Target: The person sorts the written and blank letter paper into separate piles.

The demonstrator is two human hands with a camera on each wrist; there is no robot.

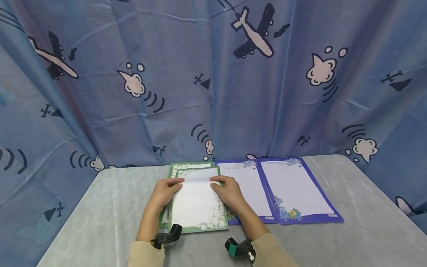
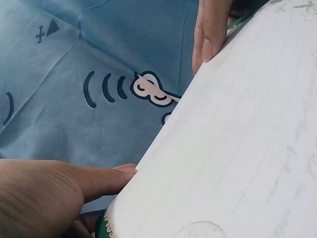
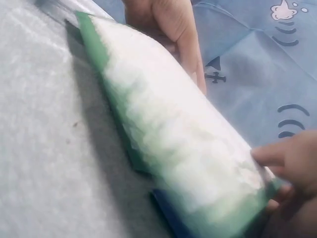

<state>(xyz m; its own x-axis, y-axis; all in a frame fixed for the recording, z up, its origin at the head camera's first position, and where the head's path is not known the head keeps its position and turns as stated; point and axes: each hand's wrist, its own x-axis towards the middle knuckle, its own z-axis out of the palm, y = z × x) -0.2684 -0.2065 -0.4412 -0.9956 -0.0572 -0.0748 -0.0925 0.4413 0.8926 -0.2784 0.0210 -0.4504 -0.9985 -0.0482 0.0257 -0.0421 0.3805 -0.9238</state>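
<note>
A white sheet of paper [image 1: 200,207] with a green floral border is bent over crosswise near its top. My left hand [image 1: 163,193] pinches it at the left end of the bend, thumb near the index finger. At the right end, my right hand [image 1: 231,191] pinches the same paper. The left wrist view shows the bend as a long rounded crest on the lined paper [image 2: 198,148], with fingertips at both ends. In the right wrist view the paper [image 3: 163,99] curves up from the table, its green border facing the camera.
A second green-bordered sheet [image 1: 173,168] lies partly under the held one. To the right are two purple-bordered sheets, one [image 1: 247,193] partly covered and another [image 1: 297,185] beside it. They lie on a grey table [image 1: 100,215], with a blue patterned curtain [image 1: 180,92] behind.
</note>
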